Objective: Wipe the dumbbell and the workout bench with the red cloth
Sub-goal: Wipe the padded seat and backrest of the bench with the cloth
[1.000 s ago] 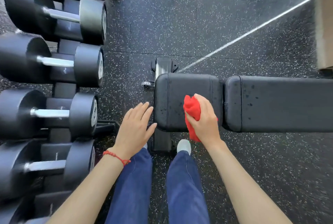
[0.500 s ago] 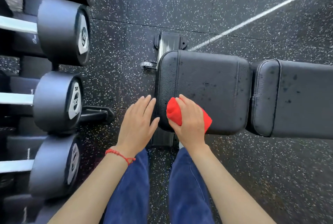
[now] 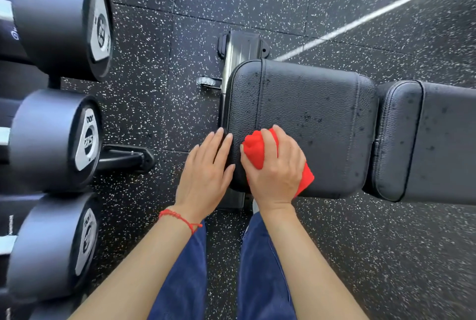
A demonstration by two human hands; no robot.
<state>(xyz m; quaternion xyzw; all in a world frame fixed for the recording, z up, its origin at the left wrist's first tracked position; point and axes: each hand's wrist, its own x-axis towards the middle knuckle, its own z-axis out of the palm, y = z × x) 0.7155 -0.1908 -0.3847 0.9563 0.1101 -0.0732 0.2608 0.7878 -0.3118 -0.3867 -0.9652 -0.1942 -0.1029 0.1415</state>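
Your right hand [image 3: 277, 172] is pressing the bunched red cloth [image 3: 257, 151], its grip closed around it, onto the near left corner of the pebbled black bench [image 3: 309, 113] pad, while your left hand [image 3: 206, 172] is lying flat and open-fingered against the pad's rounded edge.

The right hand [image 3: 277, 172] is pressing a bunched red cloth [image 3: 257, 149] onto the near left corner of the bench's seat pad [image 3: 309, 113], its grip closed around the cloth. The left hand [image 3: 206, 172] is lying flat, fingers extended, touching the pad's left edge. The backrest pad [image 3: 432, 139] is sitting just beside the seat pad. Racked dumbbells [image 3: 56, 139] are lining the left side above the speckled floor [image 3: 360, 255].
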